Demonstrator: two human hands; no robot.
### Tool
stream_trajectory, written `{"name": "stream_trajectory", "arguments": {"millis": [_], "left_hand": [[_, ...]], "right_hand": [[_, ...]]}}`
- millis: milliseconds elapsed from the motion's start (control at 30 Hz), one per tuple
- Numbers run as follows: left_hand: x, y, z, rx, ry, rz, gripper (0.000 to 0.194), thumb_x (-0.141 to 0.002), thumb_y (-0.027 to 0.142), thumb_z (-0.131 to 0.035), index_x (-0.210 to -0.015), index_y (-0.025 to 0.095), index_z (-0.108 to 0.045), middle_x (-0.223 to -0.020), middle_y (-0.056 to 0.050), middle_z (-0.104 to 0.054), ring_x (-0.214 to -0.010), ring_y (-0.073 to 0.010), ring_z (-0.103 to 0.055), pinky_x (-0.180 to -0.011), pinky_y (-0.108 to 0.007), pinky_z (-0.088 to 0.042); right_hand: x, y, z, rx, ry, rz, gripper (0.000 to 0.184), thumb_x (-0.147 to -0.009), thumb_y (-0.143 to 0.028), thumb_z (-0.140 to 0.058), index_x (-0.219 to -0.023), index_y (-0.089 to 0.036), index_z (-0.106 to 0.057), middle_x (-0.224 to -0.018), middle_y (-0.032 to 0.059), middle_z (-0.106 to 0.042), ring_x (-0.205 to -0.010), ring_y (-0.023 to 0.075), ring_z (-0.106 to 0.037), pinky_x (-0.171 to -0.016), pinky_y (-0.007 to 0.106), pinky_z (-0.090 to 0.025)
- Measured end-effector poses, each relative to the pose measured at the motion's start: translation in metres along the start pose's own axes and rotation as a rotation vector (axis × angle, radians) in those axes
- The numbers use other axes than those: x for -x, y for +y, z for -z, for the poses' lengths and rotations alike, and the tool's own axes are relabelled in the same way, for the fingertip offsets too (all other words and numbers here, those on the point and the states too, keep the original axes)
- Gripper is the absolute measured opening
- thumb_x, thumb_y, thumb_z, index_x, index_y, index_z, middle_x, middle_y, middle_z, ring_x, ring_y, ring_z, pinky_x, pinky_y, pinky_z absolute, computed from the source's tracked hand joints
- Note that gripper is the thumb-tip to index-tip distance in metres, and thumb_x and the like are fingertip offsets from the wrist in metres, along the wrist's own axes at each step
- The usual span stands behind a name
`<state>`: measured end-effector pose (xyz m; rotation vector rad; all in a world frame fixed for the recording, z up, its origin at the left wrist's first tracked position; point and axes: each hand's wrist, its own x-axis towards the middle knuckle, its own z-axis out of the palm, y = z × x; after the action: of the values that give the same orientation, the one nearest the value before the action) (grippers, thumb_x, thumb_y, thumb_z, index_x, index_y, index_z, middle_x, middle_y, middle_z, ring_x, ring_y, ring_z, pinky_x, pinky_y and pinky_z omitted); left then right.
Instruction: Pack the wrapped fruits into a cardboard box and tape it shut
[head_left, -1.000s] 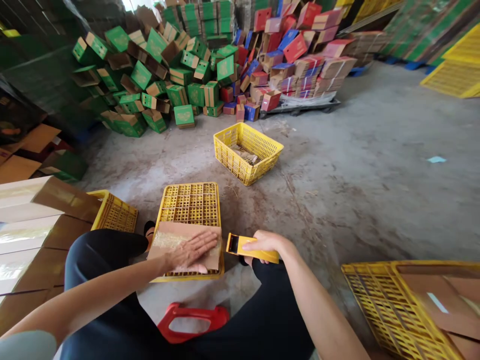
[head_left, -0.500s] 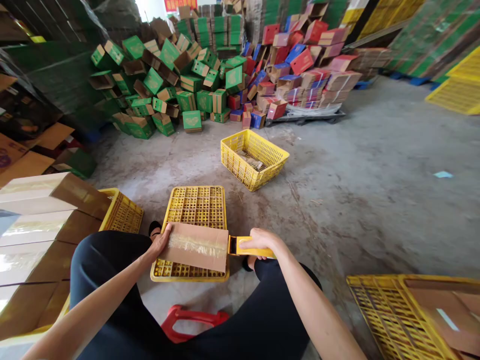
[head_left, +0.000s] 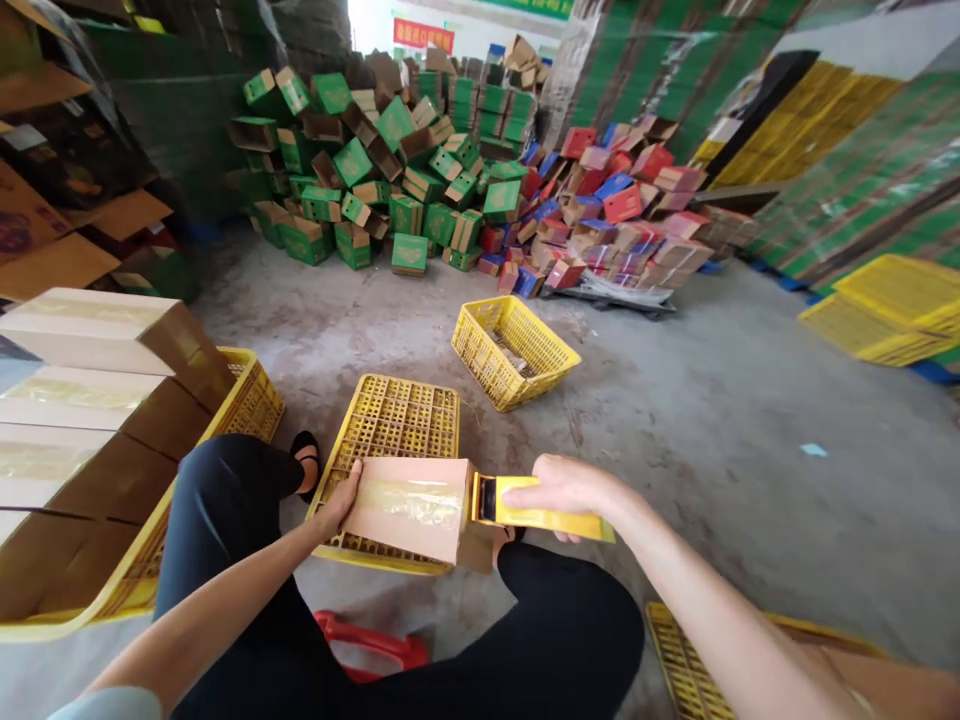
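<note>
A brown cardboard box (head_left: 409, 505) with a strip of clear tape along its top lies over an upturned yellow crate (head_left: 401, 405) between my knees. My left hand (head_left: 343, 503) grips the box's left end, thumb on the top edge and the other fingers mostly hidden. In my right hand (head_left: 559, 492) is a yellow tape dispenser (head_left: 536, 515), its front end against or very close to the box's right end. Whether tape runs between them, I cannot make out.
Taped boxes (head_left: 82, 395) fill a yellow crate (head_left: 251, 400) at my left. Ahead stands another yellow crate (head_left: 517, 365) with scraps inside. Beyond it are heaped green cartons (head_left: 409, 255) and red cartons (head_left: 622, 205). A red plastic piece (head_left: 375, 640) shows below me; another crate (head_left: 679, 660) stands lower right.
The view has shifted, so the background sits lower. The box has tilted and shows more of its right end. My right hand and the dispenser appear farther right, still beside that end.
</note>
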<state>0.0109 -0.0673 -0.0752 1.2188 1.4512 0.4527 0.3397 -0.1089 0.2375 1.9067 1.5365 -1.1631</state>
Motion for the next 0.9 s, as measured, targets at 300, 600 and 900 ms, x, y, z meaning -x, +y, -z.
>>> {"name": "stream_trajectory", "arguments": {"millis": [300, 600, 900], "left_hand": [[0.011, 0.024, -0.009, 0.118, 0.155, -0.125, 0.078, -0.103, 0.064, -0.024, -0.136, 0.004, -0.061, -0.142, -0.026, -0.060, -0.143, -0.0384, -0.047, -0.121, -0.055, -0.035], [0.077, 0.106, 0.076, -0.289, -0.280, -1.302, 0.067, -0.107, 0.054, -0.029, -0.164, 0.020, -0.025, -0.169, -0.011, -0.024, -0.158, -0.0310, -0.016, -0.129, -0.054, -0.013], [0.050, 0.102, 0.088, -0.647, -0.383, -1.520, 0.080, -0.101, 0.065, -0.039, -0.161, 0.013, -0.033, -0.160, -0.018, -0.043, -0.152, -0.0307, -0.034, -0.130, -0.051, -0.006]], "right_hand": [[0.012, -0.057, 0.004, -0.056, -0.084, -0.046, 0.053, -0.086, -0.065, -0.060, -0.064, -0.017, -0.066, -0.057, 0.0111, -0.072, -0.053, 0.0233, -0.071, -0.046, 0.027, -0.053], [-0.021, -0.086, -0.009, -0.177, -0.139, 0.179, 0.063, -0.081, -0.080, -0.058, -0.072, -0.019, -0.063, -0.058, 0.0081, -0.071, -0.056, 0.0233, -0.071, -0.051, 0.028, -0.056], [-0.019, -0.063, -0.014, -0.265, -0.136, 0.224, 0.067, -0.075, -0.083, -0.063, -0.087, -0.018, -0.062, -0.064, 0.0068, -0.073, -0.053, 0.0214, -0.070, -0.046, 0.026, -0.052]]}}
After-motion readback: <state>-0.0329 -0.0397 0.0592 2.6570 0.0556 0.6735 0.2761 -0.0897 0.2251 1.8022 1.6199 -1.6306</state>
